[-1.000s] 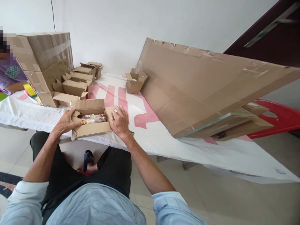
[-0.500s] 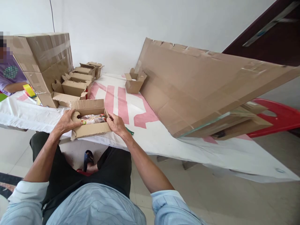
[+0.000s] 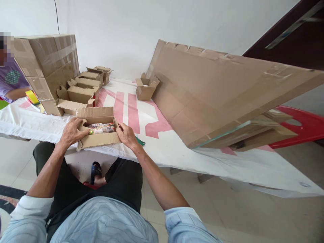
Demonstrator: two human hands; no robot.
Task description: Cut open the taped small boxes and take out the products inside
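Note:
An open cardboard box (image 3: 101,139) lies at the table's near edge, its long flaps spread to the front and back. Inside it are shiny printed plastic packets (image 3: 101,128), mostly white with red. My left hand (image 3: 72,131) grips the box's left end, thumb over the short flap there. At the opposite end, my right hand (image 3: 126,135) holds the right wall, fingers bent over its edge. Part of a green item (image 3: 140,141) shows beside my right wrist; its kind is unclear.
Behind the box, several open small cartons (image 3: 81,95) stand in a row beside stacked taped boxes (image 3: 50,64). One small carton (image 3: 146,91) adjoins a large leaning cardboard box (image 3: 215,91). A red chair (image 3: 307,123) stands right. A person (image 3: 11,79) sits far left.
Both hands keep the same hold on the box. The view has shifted very slightly; nothing else has visibly moved.

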